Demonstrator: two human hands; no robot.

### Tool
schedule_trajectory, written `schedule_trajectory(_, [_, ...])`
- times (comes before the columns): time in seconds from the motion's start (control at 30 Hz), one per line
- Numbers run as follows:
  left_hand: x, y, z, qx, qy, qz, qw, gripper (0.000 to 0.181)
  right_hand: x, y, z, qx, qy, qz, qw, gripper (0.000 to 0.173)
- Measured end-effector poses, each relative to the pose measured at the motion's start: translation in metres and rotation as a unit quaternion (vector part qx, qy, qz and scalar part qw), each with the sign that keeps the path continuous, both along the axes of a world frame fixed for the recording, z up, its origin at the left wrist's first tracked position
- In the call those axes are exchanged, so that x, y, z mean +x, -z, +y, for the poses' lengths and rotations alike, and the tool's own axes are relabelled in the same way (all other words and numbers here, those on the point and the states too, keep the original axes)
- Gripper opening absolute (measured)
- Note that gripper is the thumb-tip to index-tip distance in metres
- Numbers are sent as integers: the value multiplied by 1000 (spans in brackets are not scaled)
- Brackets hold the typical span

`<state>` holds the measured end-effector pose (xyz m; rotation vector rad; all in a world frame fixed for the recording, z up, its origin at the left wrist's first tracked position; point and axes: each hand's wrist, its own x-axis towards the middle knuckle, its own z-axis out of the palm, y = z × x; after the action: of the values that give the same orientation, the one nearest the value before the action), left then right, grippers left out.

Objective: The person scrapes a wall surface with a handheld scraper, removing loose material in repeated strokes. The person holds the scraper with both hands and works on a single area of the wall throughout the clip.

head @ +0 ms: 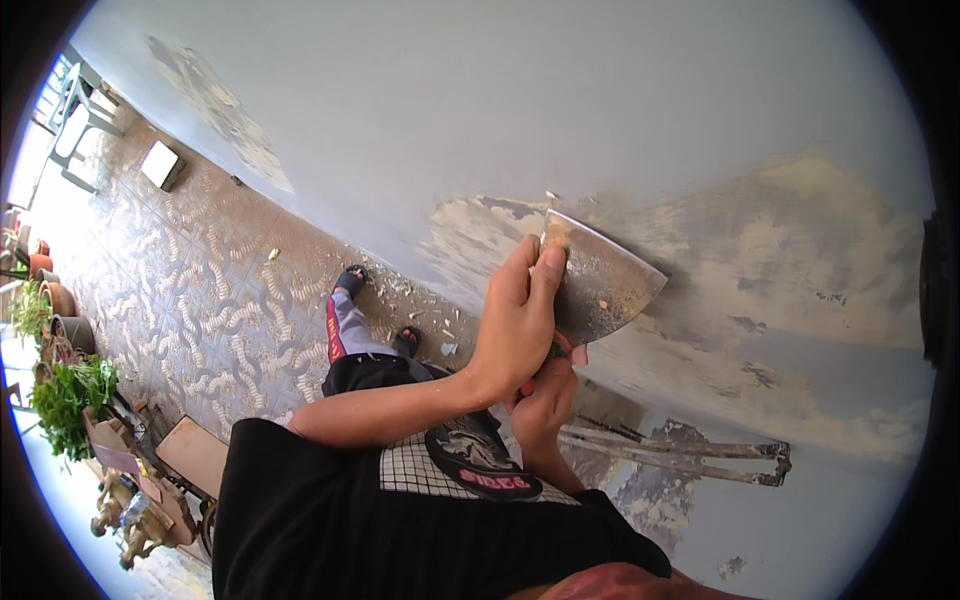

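Note:
A wide-bladed scraper (604,281) with a worn, stained metal blade is held in both hands against a grey painted wall (570,97). My left hand (521,322) grips the blade's near side, its thumb lying flat on the metal. Below it, my right hand (546,401) is closed around the scraper's handle, of which only bits of red show between the fingers. The blade's long edge is at the patch of bared, cream-coloured plaster (780,240); whether it touches along its whole length I cannot tell. A small lifted paint flake (553,196) is by one blade corner.
Paint flakes (409,296) litter the tiled floor (225,285) along the wall, around my sandalled feet (352,279). A paint-spattered wooden frame (720,461) is at the right. Farther off are a plastic chair (82,124), a white-topped block (160,165), potted plants (71,397) and a cardboard piece (193,454).

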<state>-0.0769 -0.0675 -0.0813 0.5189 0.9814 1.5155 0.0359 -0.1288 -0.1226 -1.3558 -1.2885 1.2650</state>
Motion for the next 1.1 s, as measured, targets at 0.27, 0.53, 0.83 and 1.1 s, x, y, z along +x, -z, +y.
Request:
schedule_trajectory(0.27, [5,17,1,10,10,72,997,39,4,0,9,-29,-14,33,999,48])
schedule_trajectory(0.53, [5,17,6,5,7,-14,1000,38,30,31,13,106,-79,-165,977,21])
schedule_trajectory(0.83, [7,17,6,3,-11,-33,999,36,16,10,11,-4,-43,-10,999,33])
schedule_trajectory(1.1, [6,22,8,-20,-44,-27,998,33,4,4,14,-13,-37,-10,999,36])
